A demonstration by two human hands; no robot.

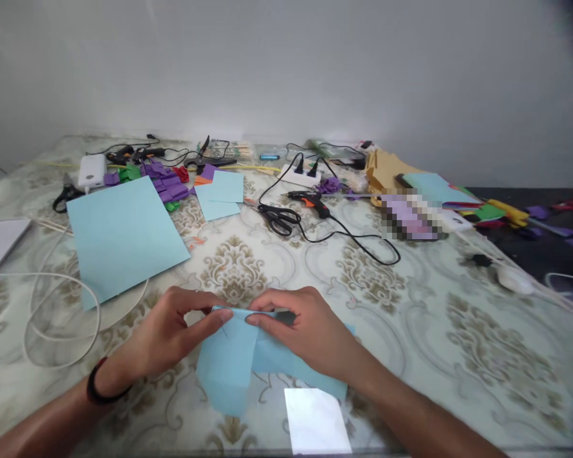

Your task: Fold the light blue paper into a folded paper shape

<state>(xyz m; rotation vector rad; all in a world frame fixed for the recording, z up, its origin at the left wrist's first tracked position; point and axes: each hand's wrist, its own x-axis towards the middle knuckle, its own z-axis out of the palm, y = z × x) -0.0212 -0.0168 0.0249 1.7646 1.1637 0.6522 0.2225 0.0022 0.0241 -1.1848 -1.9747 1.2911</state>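
Near the front of the table, both hands pinch the top edge of a light blue paper piece (228,366), which has a folded strip along that edge. My left hand (172,334), with a dark band at the wrist, grips the left end of the fold between thumb and fingers. A short distance to the right, my right hand (305,327) pinches the same edge. Another blue paper piece (293,362) lies under my right hand, partly hidden by it. Just in front of that rests a small white paper piece (318,421).
A large blue sheet (128,238) lies at left beside a looped white cable (93,299). Black-handled scissors (279,219), a glue gun (310,201) and a power strip (300,175) sit toward the back. Purple paper pieces (165,181) are piled behind the sheet; a pixelated phone (409,217) lies right.
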